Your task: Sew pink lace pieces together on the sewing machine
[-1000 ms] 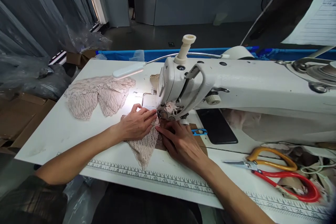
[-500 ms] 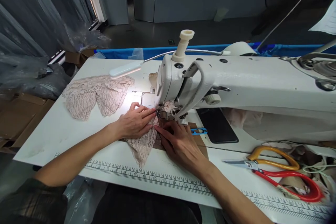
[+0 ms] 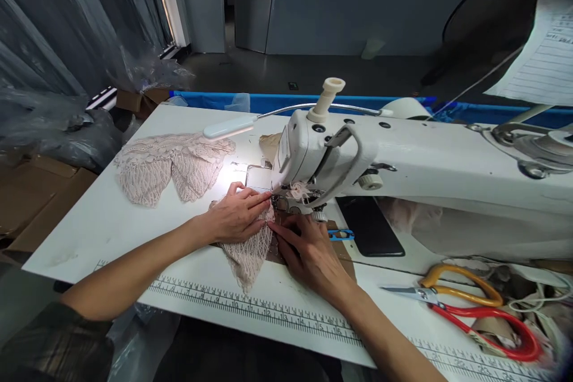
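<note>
A pale pink piece of lace fabric lies under the head of the white sewing machine, its pointed end hanging toward the table's front edge. My left hand rests flat on the lace, fingers stretched toward the needle area. On the right side of the lace, my right hand pinches its edge between thumb and index finger, close to the presser foot. The needle itself is hidden behind the machine head and my fingers. A second lace piece is spread on the table to the left.
Scissors with one orange and one red handle lie at the right, beside fabric scraps. A black phone and blue thread snips sit under the machine arm. A lamp lights the sewing spot. A printed ruler runs along the front.
The view has tilted slightly upward, so the machine and table appear lower and more of the paper at right shows. Both hands keep nearly the same place on the lace.
</note>
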Demonstrator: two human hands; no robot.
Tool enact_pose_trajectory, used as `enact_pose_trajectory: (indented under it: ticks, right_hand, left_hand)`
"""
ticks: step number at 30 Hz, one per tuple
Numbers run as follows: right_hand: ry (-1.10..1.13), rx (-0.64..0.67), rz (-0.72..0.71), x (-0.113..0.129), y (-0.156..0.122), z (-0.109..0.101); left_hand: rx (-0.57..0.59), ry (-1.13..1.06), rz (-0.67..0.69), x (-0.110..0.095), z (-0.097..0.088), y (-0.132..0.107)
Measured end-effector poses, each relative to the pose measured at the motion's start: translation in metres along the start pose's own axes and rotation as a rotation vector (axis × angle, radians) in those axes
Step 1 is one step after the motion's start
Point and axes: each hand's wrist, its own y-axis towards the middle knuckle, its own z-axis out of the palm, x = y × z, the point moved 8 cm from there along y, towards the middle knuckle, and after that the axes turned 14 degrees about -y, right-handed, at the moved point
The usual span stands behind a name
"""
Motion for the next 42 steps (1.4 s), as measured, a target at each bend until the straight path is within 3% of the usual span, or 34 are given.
enact_pose_trajectory:
  ticks: [11,17,25,33,42]
  right_hand:
    - [0.031,-0.027,-0.01,-0.001,0.0,0.001]
    - [0.047,-0.003,-0.028,-0.001,0.0,0.001]
    - [-0.029,-0.005,-0.043,0.0,0.0,0.0]
    - [-0.047,-0.036,-0.021,0.001,0.0,-0.002]
    - [-0.117,-0.036,0.005,0.002,0.004,-0.002]
  left_hand:
    - [-0.025,-0.039,0.006,0.004,0.003,-0.001]
    - [-0.055,0.043,0.015,-0.001,0.002,-0.002]
    - [-0.19,0.043,0.193,-0.016,-0.006,-0.004]
    - [-0.072,0.037,0.118,-0.013,-0.005,-0.003]
    - [-0.029,0.062,0.06,-0.01,-0.003,-0.002]
